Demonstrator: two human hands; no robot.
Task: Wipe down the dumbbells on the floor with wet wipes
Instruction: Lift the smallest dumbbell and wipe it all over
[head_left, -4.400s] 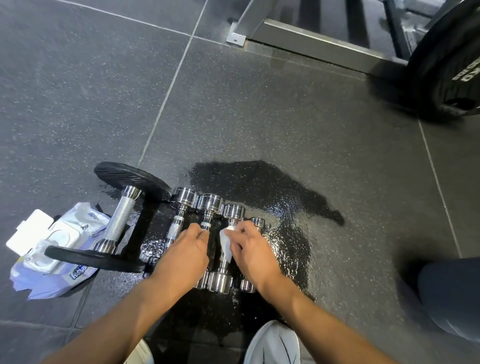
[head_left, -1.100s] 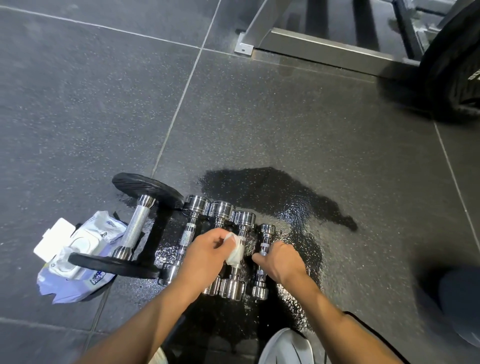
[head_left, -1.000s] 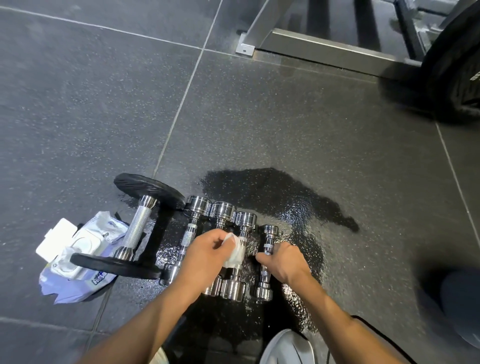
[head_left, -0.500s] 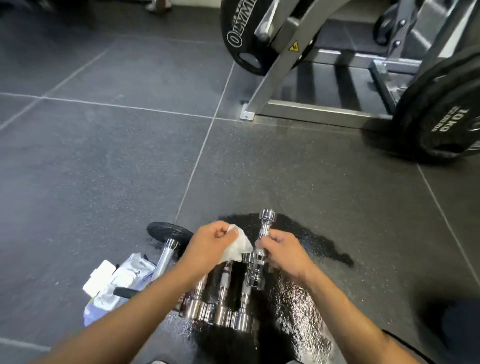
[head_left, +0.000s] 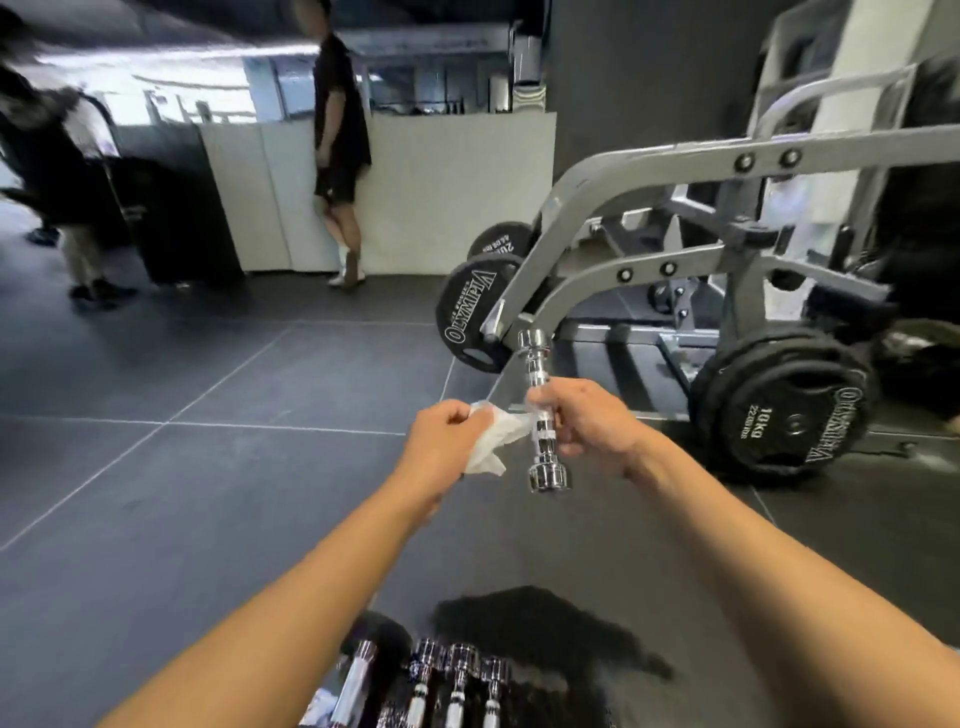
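Small dumbbell (head_left: 544, 439) has come up off the floor (head_left: 208, 493) into the air.
The right grip (head_left: 592, 421) holds its bar, and it stands almost upright. The left grip (head_left: 441, 449) pinches the wipe (head_left: 493, 436) just left of the bar, touching it, ready to rub up and down. Other dumbbells (head_left: 457, 680) lie below.

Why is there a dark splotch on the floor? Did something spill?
It looks like a spill: a dark patch stains the floor right beside the row of dumbbells, much darker than the tiles around it.
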